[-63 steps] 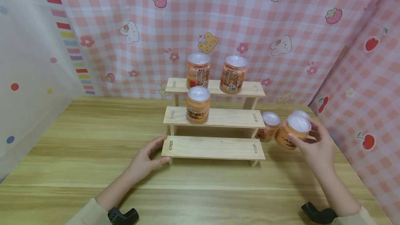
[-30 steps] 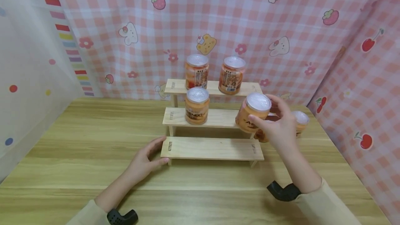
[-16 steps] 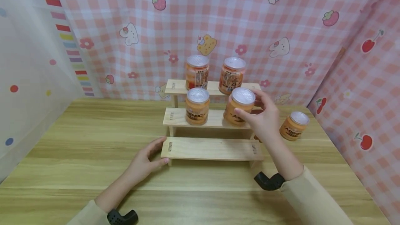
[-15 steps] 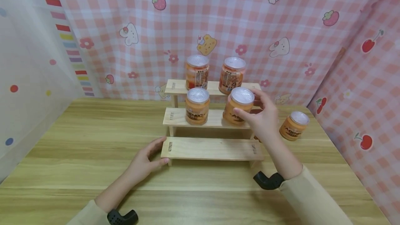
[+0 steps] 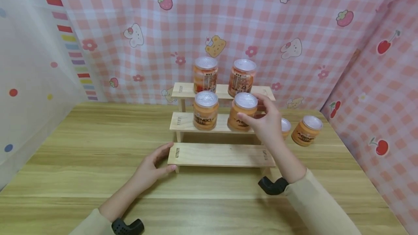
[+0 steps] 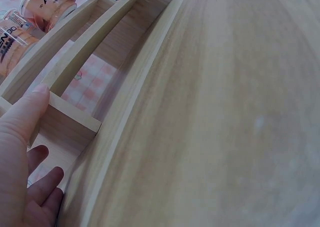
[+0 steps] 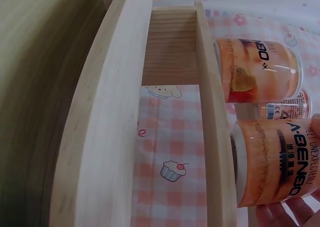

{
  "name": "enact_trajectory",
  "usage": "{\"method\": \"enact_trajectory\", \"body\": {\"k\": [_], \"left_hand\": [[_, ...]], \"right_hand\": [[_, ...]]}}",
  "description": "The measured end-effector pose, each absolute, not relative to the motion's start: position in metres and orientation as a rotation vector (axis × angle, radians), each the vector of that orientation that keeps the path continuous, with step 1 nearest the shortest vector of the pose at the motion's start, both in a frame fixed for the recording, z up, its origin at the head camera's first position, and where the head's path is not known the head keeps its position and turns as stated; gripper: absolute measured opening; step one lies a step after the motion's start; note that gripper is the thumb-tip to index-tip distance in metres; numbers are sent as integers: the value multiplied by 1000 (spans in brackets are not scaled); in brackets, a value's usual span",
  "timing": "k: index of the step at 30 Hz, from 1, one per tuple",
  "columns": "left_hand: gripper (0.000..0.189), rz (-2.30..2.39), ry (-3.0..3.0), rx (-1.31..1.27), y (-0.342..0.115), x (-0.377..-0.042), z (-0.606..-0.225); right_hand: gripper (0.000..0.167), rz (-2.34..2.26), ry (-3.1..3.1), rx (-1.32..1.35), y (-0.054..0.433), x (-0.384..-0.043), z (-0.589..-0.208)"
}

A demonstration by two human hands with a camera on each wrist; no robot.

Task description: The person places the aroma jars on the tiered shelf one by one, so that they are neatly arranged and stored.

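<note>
Three-tiered wooden stand point(image 5: 222, 154) on a wood-grained table point(image 5: 98, 148), steadied by one hand and served by the other. The left hand point(image 5: 151, 168) grips the left end of the lowest, nearest board, thumb at its near corner and a finger at its far corner; the remaining fingers curl loosely beside the end support. The right hand point(image 5: 266, 122) is closed around a jar point(image 5: 237, 119) with a clear lid, thumb on the near side and fingers on the far right side. The held jar is upright at the middle board, right of centre; whether its base bears fully on the wood cannot be told. To its left on the same board stands a matching jar point(image 5: 205, 116). The top, farthest board carries a left jar point(image 5: 205, 77) and a right jar point(image 5: 241, 79). On the table, right of the stand, are a fully visible jar point(image 5: 306, 132) and a partly hidden jar point(image 5: 285, 128). A pink-checked cloth point(image 5: 163, 46) hangs at the far side.
</note>
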State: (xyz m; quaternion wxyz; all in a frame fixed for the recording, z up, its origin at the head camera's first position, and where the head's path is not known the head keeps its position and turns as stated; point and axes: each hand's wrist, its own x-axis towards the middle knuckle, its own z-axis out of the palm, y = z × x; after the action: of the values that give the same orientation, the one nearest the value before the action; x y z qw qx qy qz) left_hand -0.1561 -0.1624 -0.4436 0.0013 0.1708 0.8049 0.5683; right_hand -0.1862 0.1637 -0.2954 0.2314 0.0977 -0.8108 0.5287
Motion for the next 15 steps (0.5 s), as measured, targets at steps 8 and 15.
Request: {"method": "enact_trajectory", "body": {"k": [8,15], "left_hand": [[70,1771,2540,532,-162,-156,-444],[70,1769,2541,538,-162,-157,-444]], "right_hand": [[69,1433,-2241,286,175,-211,-322],[71,1391,-2248,281,175,-210,-323]]}}
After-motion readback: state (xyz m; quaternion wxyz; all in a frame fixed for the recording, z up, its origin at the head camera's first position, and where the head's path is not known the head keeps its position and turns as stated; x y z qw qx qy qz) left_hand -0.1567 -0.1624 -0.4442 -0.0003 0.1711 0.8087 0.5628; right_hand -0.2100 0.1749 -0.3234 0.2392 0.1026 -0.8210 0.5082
